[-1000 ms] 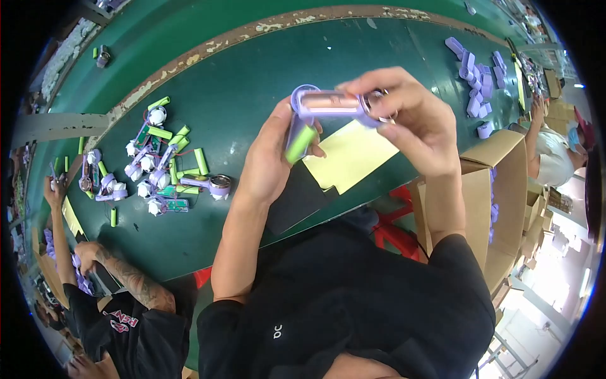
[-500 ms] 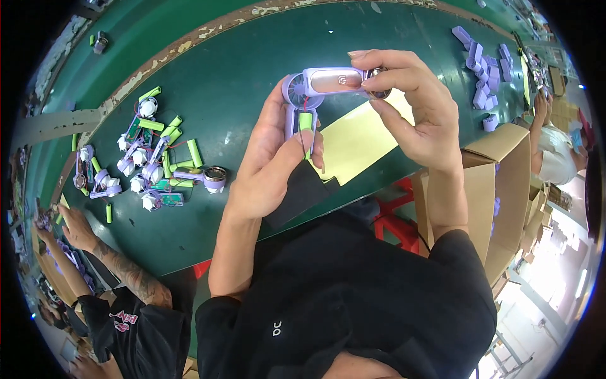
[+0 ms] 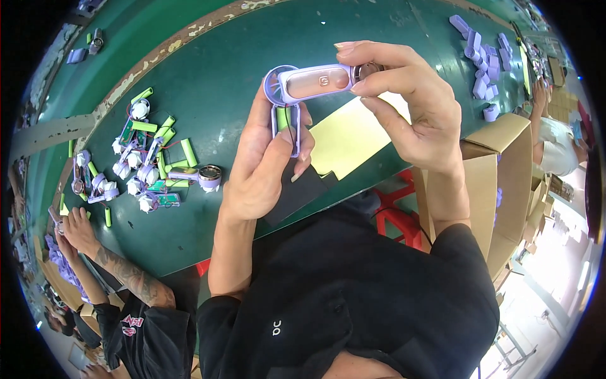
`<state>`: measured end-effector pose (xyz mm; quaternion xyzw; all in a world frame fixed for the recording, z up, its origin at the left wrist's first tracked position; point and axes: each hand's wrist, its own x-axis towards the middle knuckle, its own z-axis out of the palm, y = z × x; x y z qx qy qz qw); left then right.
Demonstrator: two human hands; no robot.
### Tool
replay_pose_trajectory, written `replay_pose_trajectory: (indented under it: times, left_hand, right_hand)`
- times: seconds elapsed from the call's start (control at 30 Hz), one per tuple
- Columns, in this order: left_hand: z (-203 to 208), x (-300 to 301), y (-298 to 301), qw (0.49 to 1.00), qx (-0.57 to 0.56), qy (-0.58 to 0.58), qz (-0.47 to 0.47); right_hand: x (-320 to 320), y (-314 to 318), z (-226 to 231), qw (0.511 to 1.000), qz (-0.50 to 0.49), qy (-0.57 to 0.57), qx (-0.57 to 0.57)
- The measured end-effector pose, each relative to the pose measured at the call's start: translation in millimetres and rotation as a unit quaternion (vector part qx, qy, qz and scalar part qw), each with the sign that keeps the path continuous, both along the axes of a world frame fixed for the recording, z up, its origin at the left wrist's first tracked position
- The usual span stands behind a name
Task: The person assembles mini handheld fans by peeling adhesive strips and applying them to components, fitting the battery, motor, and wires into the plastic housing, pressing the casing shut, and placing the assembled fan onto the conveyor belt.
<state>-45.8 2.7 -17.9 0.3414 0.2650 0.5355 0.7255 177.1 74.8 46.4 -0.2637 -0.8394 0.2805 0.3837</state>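
Both my hands hold a lavender handheld fan raised over the table. My left hand (image 3: 255,180) is closed round its lower, open housing (image 3: 295,142), the thumb pressed on the front. Inside that housing sits a green cylindrical battery (image 3: 282,118), with a dark wire running over it. At the joint is a round spoked lavender part (image 3: 274,86). From there the body with a shiny pinkish panel (image 3: 309,84) reaches right. My right hand (image 3: 420,104) pinches its dark, metallic round end (image 3: 366,71) between thumb and fingers; part of that end is hidden.
A yellow sheet (image 3: 353,139) and black pad (image 3: 297,197) lie under my hands. At left are several opened fan parts with loose batteries (image 3: 188,152). Lavender casings (image 3: 483,60) lie far right, beside a cardboard box (image 3: 511,183). A co-worker's hands (image 3: 79,230) work at lower left.
Both my hands and the fan have shifted slightly left, and the fan body has tilted. The battery now lies more within the housing's walls. The co-worker's hands have moved.
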Motion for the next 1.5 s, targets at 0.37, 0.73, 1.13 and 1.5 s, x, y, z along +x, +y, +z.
replay_pose_trajectory:
  times: [0.37, 0.73, 1.13, 1.5]
  left_hand:
    - [10.3, 1.5, -1.6, 0.998, -0.010, 0.052, 0.029]
    - [3.2, 2.3, -0.5, 0.994, 0.024, 0.079, 0.065]
    - [6.1, 9.1, -3.0, 0.989, 0.024, 0.120, 0.080]
    - [-0.1, 7.5, -4.7, 0.986, 0.040, 0.138, 0.082]
  right_hand:
    - [-3.6, -6.0, 2.3, 0.997, -0.049, 0.038, -0.035]
    - [-2.5, -10.8, 8.9, 0.998, -0.051, -0.005, -0.018]
    - [-4.2, -8.8, 8.3, 0.999, -0.045, -0.009, -0.010]
    - [-9.9, -11.7, 3.2, 0.997, -0.062, 0.010, -0.043]
